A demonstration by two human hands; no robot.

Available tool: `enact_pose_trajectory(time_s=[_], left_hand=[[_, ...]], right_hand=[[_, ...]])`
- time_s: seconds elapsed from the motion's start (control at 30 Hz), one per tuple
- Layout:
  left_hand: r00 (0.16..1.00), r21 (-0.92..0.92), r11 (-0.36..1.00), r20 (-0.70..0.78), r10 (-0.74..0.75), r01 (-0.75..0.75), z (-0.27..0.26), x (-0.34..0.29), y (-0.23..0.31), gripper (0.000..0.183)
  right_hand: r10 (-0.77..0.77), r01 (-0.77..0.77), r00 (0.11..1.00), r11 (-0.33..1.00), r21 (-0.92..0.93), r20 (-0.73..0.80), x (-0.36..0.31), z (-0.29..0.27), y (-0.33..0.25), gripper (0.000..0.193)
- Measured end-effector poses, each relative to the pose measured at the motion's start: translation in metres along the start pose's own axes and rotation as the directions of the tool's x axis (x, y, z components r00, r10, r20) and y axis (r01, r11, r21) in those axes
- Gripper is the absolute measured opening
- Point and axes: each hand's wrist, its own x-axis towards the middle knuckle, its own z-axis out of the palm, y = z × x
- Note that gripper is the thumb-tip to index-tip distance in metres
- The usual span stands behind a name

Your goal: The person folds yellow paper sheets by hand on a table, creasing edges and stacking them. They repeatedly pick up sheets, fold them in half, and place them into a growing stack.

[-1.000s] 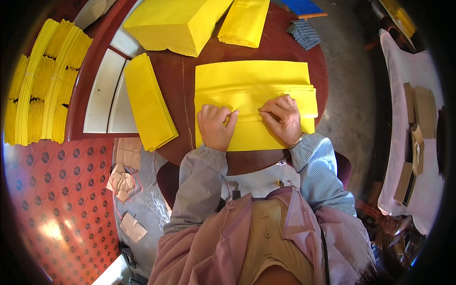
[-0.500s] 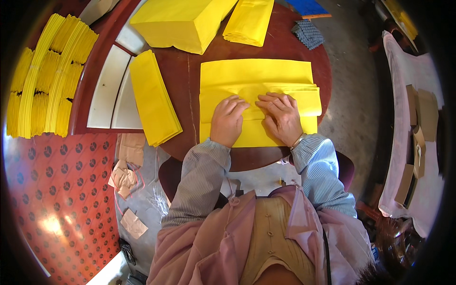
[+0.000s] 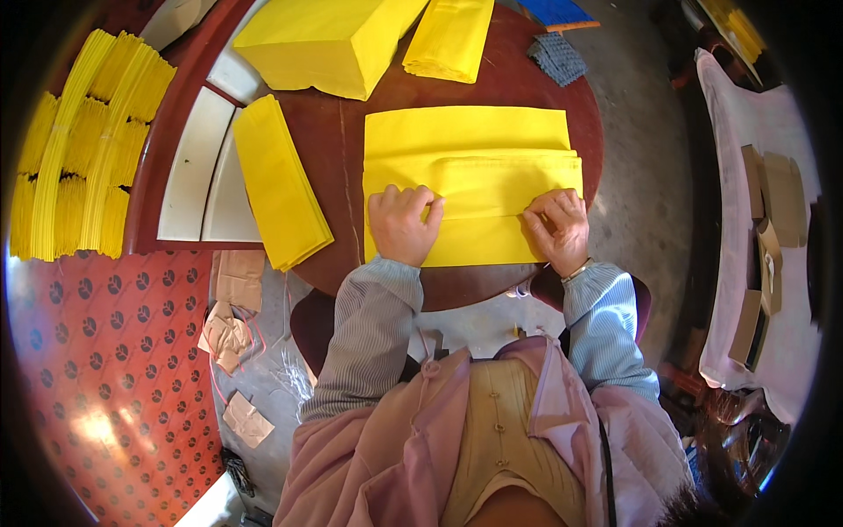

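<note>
I see my left hand (image 3: 402, 224) and right hand (image 3: 557, 230) have slid apart, both flat and open, pressing the paper (image 3: 472, 180) fold along its length.

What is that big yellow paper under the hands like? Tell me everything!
The big yellow paper is bright, thin-looking sheets, lying flat on the round dark red table. Its near part is folded over, making a long crease across it. The left hand presses its near left side and the right hand its near right side, both flat on the fold.
</note>
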Motion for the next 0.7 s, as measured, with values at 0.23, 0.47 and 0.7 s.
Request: enact_pose_trajectory(time_s=[0.23, 0.47, 0.7], left_hand=[[0.995, -0.137, 0.986, 0.005, 0.1, -0.098, 0.001, 0.006, 0.001, 0.015], [0.983, -0.113, 0.983, 0.09, 0.157, -0.146, -0.005, 0.002, -0.001, 0.023], [0.991, -0.136, 0.987, 0.084, 0.103, -0.091, -0.02, -0.009, -0.012, 0.017]], right_hand=[[-0.071, 0.075, 0.997, 0.992, -0.105, 0.041, 0.017, 0.019, -0.032, 0.027], [-0.087, 0.101, 0.987, 0.99, -0.103, 0.135, 0.019, 0.032, -0.047, 0.027], [-0.021, 0.033, 0.995, 0.993, -0.116, 0.102, -0.003, 0.0, -0.028, 0.023]])
